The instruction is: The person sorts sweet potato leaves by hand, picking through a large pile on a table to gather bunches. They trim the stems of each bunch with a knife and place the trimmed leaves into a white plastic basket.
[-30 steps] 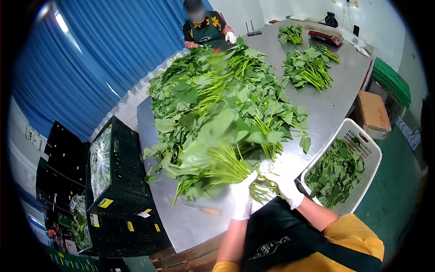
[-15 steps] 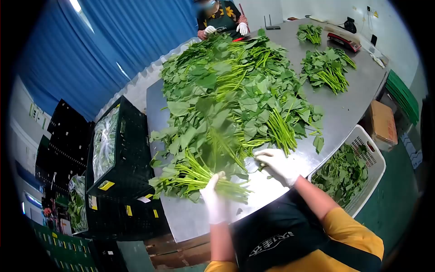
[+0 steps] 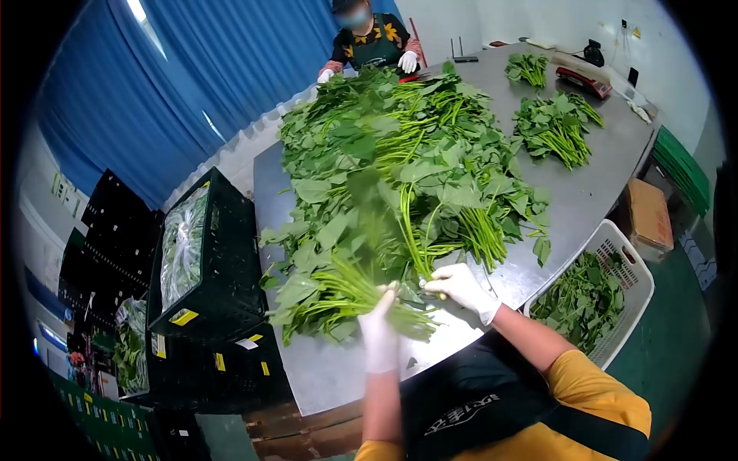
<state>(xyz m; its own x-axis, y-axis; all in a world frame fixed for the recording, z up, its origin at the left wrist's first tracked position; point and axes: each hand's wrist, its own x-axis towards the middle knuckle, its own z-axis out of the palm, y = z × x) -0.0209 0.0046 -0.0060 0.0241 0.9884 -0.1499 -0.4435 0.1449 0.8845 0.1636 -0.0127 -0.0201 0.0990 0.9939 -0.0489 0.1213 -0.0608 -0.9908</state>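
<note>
My left hand (image 3: 379, 330), in a white glove, is closed round a bunch of leafy green stems (image 3: 338, 296) near the table's front edge. The bunch's leaves point left and its cut ends stick out to the right. My gloved right hand (image 3: 463, 290) pinches the lower ends of a few long leafy stalks (image 3: 413, 242), which stand tilted up from the pile. Beyond both hands spreads a large heap of the same greens (image 3: 453, 165), stems and leaves mixed. Some leaves close to my left hand are blurred.
A white basket (image 3: 642, 280) of loose greens stands at right. Smaller bunches (image 3: 557, 127) and a red scale (image 3: 583, 81) sit on the metal table (image 3: 607, 165). Dark crates (image 3: 231, 269) with bagged greens are at left. Across the table stands a co-worker (image 3: 377, 46) wearing gloves.
My right hand has closed on a few stalks and lifted them from the heap; before, it lay at the pile's edge. My left hand, with its bunch, shifted slightly right.
</note>
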